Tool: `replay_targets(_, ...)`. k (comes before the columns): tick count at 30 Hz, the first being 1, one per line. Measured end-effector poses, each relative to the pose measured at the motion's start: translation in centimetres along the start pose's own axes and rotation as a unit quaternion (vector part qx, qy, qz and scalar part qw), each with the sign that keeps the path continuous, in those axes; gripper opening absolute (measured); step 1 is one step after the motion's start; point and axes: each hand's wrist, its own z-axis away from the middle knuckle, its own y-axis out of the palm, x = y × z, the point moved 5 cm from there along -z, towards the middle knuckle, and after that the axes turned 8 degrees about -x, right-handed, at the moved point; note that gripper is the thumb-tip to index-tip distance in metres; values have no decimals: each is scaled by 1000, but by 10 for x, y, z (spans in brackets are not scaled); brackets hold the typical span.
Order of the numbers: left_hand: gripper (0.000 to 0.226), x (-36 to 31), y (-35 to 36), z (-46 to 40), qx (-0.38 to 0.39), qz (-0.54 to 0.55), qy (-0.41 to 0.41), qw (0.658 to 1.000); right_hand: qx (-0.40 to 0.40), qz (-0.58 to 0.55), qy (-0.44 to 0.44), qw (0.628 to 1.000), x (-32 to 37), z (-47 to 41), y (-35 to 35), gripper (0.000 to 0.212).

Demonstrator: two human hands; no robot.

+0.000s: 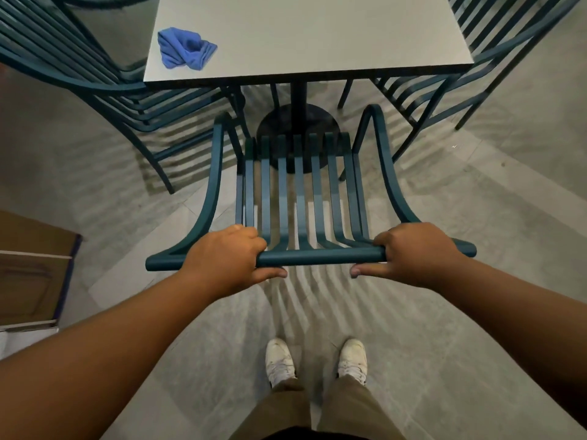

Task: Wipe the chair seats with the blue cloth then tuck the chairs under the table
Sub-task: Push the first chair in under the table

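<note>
A teal slatted metal chair [300,192] stands in front of me, its seat facing the grey table [317,36]. My left hand [227,258] and my right hand [413,252] both grip the chair's top back rail [320,257]. The front of the seat sits just short of the table's near edge, over the black pedestal base [298,122]. The crumpled blue cloth [184,49] lies on the table's near-left corner, apart from both hands.
Two more teal chairs flank the table: one at the left [79,68], one at the right [476,58]. A cardboard box [31,268] sits on the floor at my left. My white shoes [317,360] stand behind the chair on grey tile.
</note>
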Motion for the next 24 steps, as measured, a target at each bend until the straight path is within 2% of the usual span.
replay_targets(6,60,16,1,-22,-35,35,-55,997,-38,-42,9,998,-8,-23,-3,87)
replay_targets(24,74,48,13,-83,-30,20,-56,998,-53,-26,-2,998,-38,-83,-3,92)
